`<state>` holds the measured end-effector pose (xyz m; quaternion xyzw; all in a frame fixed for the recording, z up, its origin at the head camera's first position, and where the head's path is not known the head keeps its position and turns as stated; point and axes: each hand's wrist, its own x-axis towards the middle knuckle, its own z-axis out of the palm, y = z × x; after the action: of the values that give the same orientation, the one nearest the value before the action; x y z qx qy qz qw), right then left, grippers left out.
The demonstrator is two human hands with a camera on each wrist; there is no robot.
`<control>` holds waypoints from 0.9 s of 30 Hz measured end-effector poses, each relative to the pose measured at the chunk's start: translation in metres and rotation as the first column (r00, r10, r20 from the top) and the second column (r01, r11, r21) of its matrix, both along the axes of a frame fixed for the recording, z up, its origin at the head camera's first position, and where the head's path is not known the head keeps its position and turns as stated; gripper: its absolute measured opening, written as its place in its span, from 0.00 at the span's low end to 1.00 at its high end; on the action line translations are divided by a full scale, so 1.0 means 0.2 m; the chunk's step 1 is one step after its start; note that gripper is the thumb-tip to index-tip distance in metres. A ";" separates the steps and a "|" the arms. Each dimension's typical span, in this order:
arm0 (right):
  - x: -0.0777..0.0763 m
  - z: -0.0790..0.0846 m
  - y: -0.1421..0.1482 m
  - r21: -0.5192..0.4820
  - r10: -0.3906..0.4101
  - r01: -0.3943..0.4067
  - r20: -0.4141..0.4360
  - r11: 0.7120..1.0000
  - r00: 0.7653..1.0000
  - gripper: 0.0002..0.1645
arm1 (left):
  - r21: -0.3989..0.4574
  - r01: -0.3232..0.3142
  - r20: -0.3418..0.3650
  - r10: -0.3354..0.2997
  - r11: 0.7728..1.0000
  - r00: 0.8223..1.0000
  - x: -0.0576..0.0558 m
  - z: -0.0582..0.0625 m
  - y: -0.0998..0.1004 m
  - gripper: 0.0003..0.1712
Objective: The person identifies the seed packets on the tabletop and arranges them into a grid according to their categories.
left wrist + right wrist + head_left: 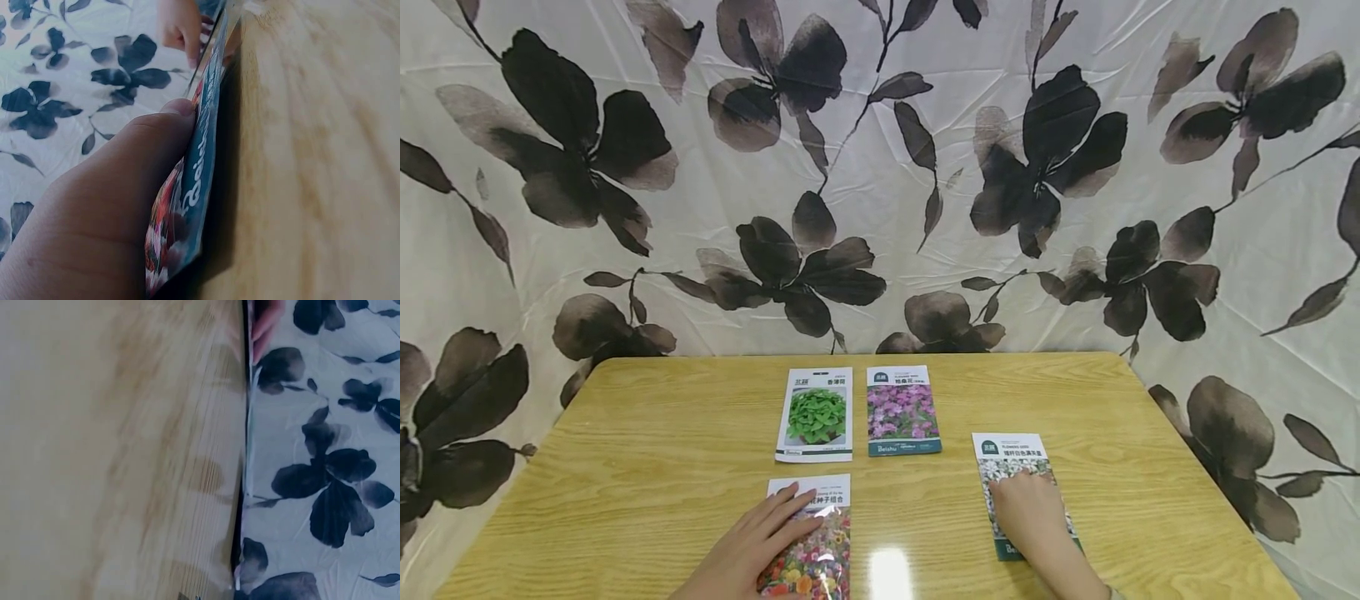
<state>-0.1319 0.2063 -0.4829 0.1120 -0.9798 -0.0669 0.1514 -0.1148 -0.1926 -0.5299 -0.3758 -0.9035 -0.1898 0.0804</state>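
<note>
Four seed packets lie on the yellow wood table. My left hand (760, 542) rests with fingers spread over the mixed-flower packet (820, 550). In the left wrist view its thumb lies on the printed face of that packet (203, 156), above a dark shadow along the table. Bent at the knuckles, my right hand (1030, 508) touches the white-flower packet (1000, 450) and covers its middle. Its fingertips are hidden in the head view; I cannot tell whether they pinch. The right wrist view shows mostly table wood.
Behind the left hand stand out a green-leaf packet (816, 417) and, beside it, a pink-flower packet (904, 412), both flat on the table (655, 442). A cloth (880, 167) printed with dark flowers hangs beyond the table's back edge.
</note>
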 end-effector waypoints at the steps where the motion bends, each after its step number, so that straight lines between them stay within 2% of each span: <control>1: 0.00 0.00 -0.01 0.001 -0.005 0.005 -0.001 1.000 1.000 0.24 | 0.002 0.000 -0.002 0.000 1.000 1.000 0.00 0.00 0.00 0.47; 7: 0.01 0.00 -0.03 0.002 -0.035 0.035 0.018 0.999 0.999 0.21 | 0.000 -0.001 -0.026 0.001 1.000 1.000 0.01 0.00 0.01 0.45; 20: 0.06 -0.01 -0.11 -0.008 -0.071 0.073 0.099 0.997 0.993 0.23 | -0.008 -0.011 -0.054 0.010 1.000 0.998 0.00 -0.01 0.00 0.46; 27: 0.09 0.00 -0.16 -0.025 -0.090 0.095 0.165 0.995 0.982 0.23 | 0.003 -0.012 -0.037 0.012 1.000 0.999 0.01 0.00 0.00 0.45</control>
<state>-0.1148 0.1735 -0.4830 0.0689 -0.9940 -0.0485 0.0691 -0.1135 -0.1916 -0.5307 -0.3738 -0.9037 -0.1837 0.0988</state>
